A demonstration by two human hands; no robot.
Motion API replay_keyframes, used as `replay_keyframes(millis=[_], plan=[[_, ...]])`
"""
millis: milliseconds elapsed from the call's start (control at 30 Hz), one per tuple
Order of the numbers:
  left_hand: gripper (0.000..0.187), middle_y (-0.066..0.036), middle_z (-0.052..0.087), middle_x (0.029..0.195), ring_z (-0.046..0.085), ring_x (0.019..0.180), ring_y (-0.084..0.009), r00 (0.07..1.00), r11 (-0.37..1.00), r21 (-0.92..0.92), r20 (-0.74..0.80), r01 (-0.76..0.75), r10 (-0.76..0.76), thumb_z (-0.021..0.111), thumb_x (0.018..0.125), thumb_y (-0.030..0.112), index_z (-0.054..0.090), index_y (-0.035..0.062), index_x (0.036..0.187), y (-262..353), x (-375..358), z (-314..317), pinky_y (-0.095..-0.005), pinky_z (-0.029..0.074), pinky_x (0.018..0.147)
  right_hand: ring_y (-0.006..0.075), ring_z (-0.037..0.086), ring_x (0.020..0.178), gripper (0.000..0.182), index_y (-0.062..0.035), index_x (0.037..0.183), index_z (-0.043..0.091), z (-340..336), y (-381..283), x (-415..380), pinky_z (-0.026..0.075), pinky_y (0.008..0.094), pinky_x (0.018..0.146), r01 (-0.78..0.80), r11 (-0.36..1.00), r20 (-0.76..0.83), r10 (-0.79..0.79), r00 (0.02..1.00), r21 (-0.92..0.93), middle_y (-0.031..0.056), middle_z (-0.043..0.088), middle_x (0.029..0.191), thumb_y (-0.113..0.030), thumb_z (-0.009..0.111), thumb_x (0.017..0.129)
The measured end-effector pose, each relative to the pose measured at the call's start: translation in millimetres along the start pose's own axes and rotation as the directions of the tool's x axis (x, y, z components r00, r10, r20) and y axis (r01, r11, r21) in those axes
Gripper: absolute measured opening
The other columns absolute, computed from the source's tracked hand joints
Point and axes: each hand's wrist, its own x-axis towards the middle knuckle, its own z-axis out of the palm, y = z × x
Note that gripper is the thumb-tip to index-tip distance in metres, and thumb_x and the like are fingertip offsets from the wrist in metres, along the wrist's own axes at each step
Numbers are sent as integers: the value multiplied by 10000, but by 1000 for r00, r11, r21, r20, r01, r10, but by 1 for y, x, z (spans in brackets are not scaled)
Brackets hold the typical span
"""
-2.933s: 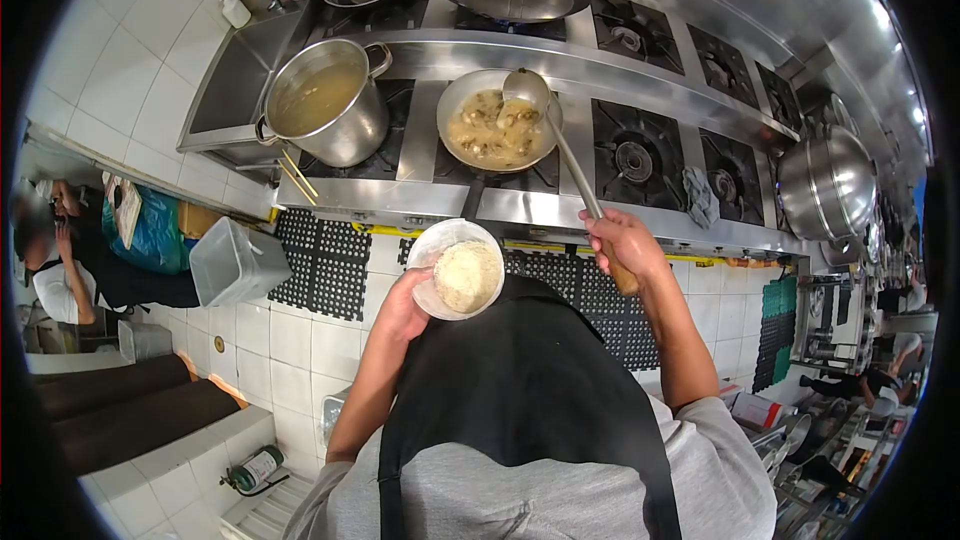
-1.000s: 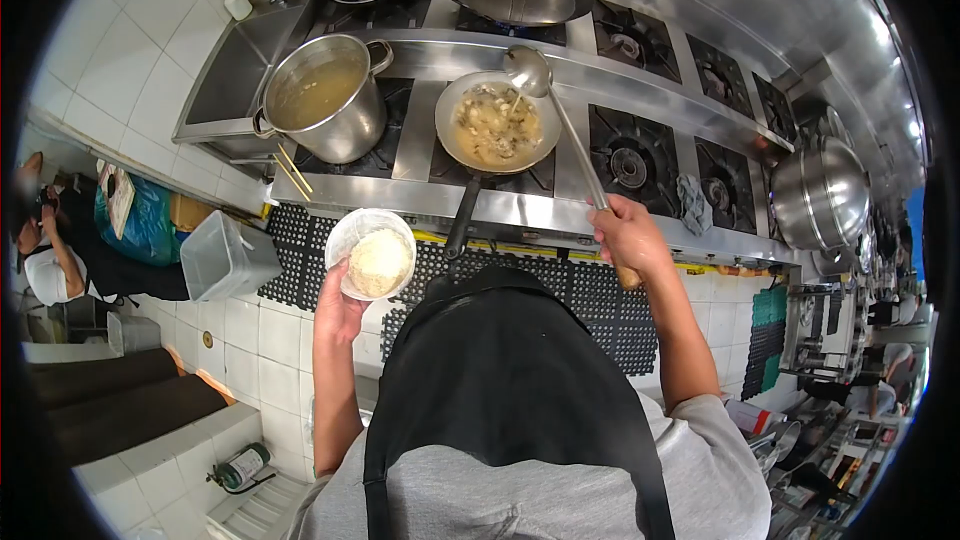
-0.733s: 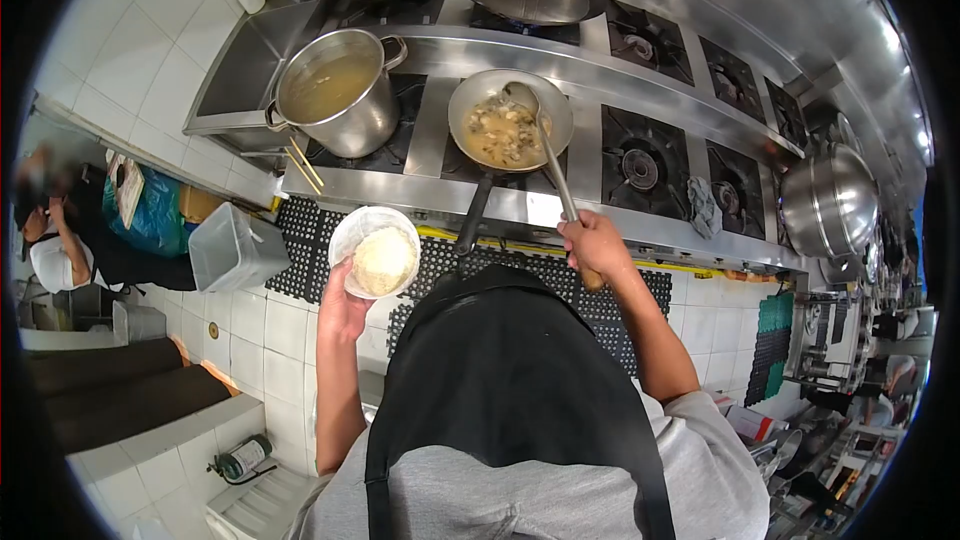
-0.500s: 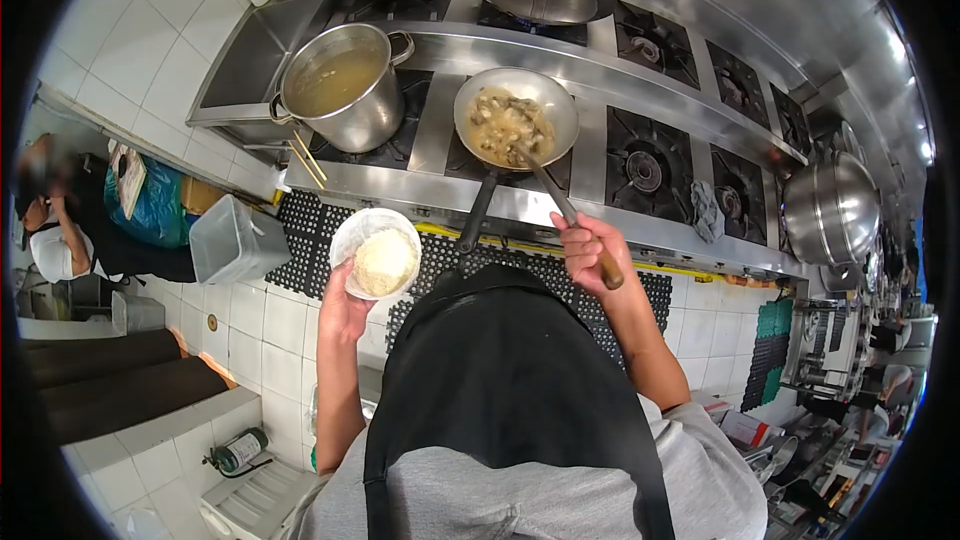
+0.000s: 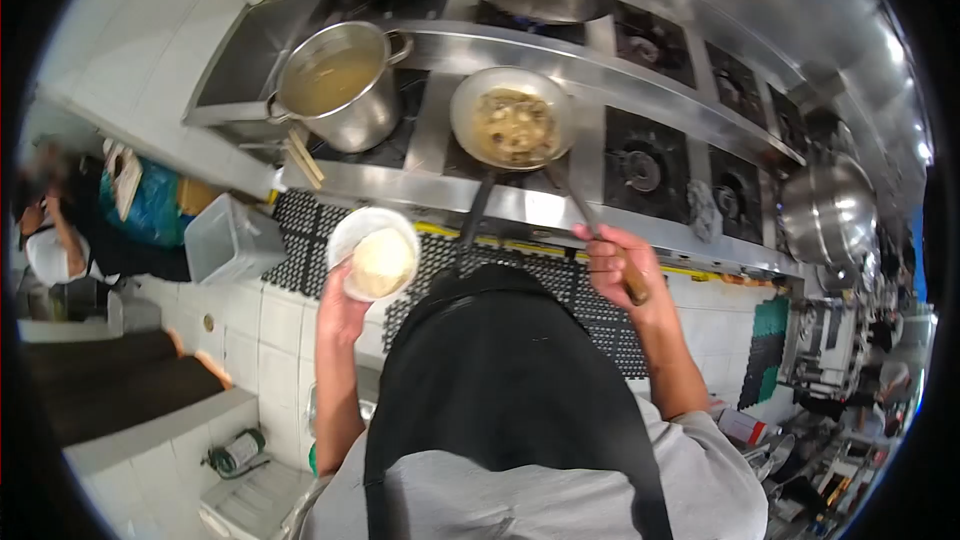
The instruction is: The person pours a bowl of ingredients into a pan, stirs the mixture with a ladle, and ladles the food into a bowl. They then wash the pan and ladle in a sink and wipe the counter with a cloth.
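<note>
While right hand [image 5: 620,265] grips ladle [image 5: 577,208], shaft slants up-left | pan [image 5: 558,108] — upper centre, right hand nearer | left hand [image 5: 344,308] clasps white bowl [image 5: 343,237]

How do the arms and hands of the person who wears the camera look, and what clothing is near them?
The left hand and the right hand are bare, without gloves, and both forearms are uncovered; no watch or bracelet shows. The grey shirt has short sleeves, and a black apron is worn over it.
</note>
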Motion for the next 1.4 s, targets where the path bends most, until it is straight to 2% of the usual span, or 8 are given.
replay_keyframes(millis=[100,200,300,533,833,1133,1267,1400], plan=[[587,-110,632,1405,617,1283,-232,994,995,79,-90,-53,60,661,980,355,540,27,1451,-1,5,5,-430,505,1083,56,468,478,346,46,1268,602,-4,0,-3,407,214,420,90,972,-37,-101,994,-215,-35,513,696,-228,562,1061],[580,-113,645,1383,632,1265,-235,997,994,92,-47,-56,60,667,979,348,543,18,1440,1,12,13,-427,516,1073,50,462,466,349,42,1277,597,14,5,-17,400,205,417,160,897,-142,-237,961,-412,-34,522,696,-228,569,1058],[572,-110,641,1387,625,1278,-237,999,994,94,3,-53,53,665,981,340,540,17,1437,6,15,18,-426,525,1066,57,475,487,306,10,1251,610,11,-1,-21,355,227,414,162,928,-105,-208,972,-335,-32,536,688,-214,585,1043],[576,-105,622,1414,608,1297,-229,999,994,102,-26,-34,36,664,984,345,532,26,1445,2,20,21,-431,522,1064,46,491,473,357,37,1322,578,1,-8,-23,412,209,409,143,970,-4,-147,989,-199,-21,545,711,-211,548,1066],[567,-111,626,1403,616,1285,-231,999,991,121,-2,-53,53,656,992,332,525,20,1447,3,22,28,-432,530,1052,80,498,488,357,32,1311,596,8,-3,-25,385,234,411,220,892,-45,-258,965,-396,-4,547,727,-194,594,1034],[590,-111,651,1355,663,1206,-213,994,977,184,15,-109,108,695,967,320,507,39,1450,10,53,59,-400,558,1003,85,483,469,343,31,1272,622,18,3,-16,384,239,409,163,482,-92,-463,882,-861,-1,542,698,-196,629,1015],[567,-115,652,1355,654,1226,-214,995,966,238,17,-97,96,676,982,333,518,27,1432,13,58,80,-409,543,1029,80,486,478,310,11,1256,649,19,9,-16,393,240,424,54,217,-84,-579,811,-975,-10,525,689,-155,643,993],[574,-118,649,1356,650,1232,-217,995,958,274,-11,-88,95,675,984,335,505,15,1429,12,64,89,-424,533,1046,71,488,488,254,-17,1206,655,9,9,-14,412,240,439,33,97,-32,-598,801,-995,-16,522,691,-137,640,983]])
